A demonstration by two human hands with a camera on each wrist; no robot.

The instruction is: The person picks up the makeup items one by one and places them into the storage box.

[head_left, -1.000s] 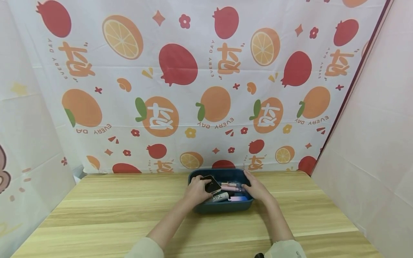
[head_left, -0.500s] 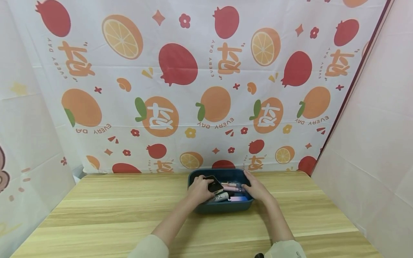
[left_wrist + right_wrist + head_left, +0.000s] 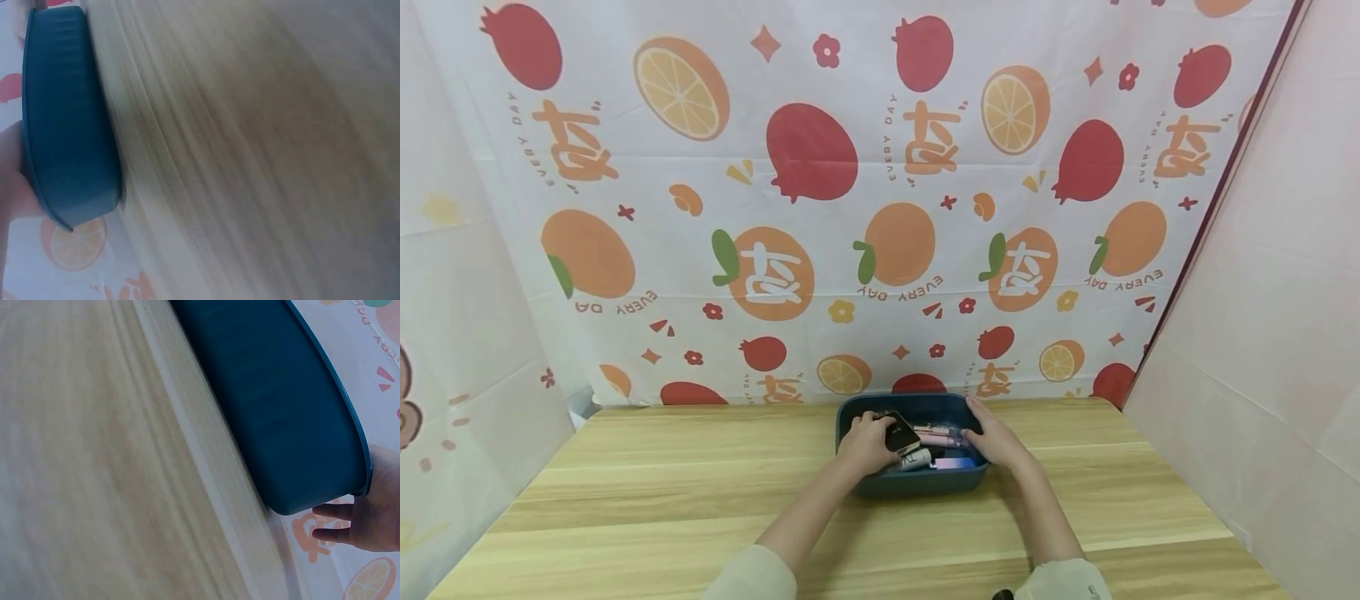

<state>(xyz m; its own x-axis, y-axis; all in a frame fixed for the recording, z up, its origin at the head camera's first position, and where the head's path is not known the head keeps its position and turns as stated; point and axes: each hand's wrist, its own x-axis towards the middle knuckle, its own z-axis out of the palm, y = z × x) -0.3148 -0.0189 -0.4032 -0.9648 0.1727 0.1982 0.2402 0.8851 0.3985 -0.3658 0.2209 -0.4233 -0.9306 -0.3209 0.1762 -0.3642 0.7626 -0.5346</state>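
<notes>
A dark blue plastic bin (image 3: 917,483) stands on the table near the back wall. Inside it, my left hand (image 3: 865,446) grips a flat black square case (image 3: 901,435) with gold-toned edges, tilted, between thumb and fingers. My right hand (image 3: 996,433) holds the bin's right end, thumb over the rim and fingers along the outside. Beside the case lie a white tube (image 3: 916,459) with dark letters, pink slim tubes (image 3: 934,437) and a blue-purple box (image 3: 953,463). From both wrists only the bin's outer wall (image 3: 69,119) shows; the case is hidden there.
A wood-grain table (image 3: 662,500) spreads in front of the bin and to both sides. Behind it hangs a white cloth (image 3: 820,350) with fruit prints, and pale sheets (image 3: 1262,358) hang at left and right.
My left hand has shifted slightly to the right inside the bin with the black case in its grip. My right hand has stayed on the bin's right end.
</notes>
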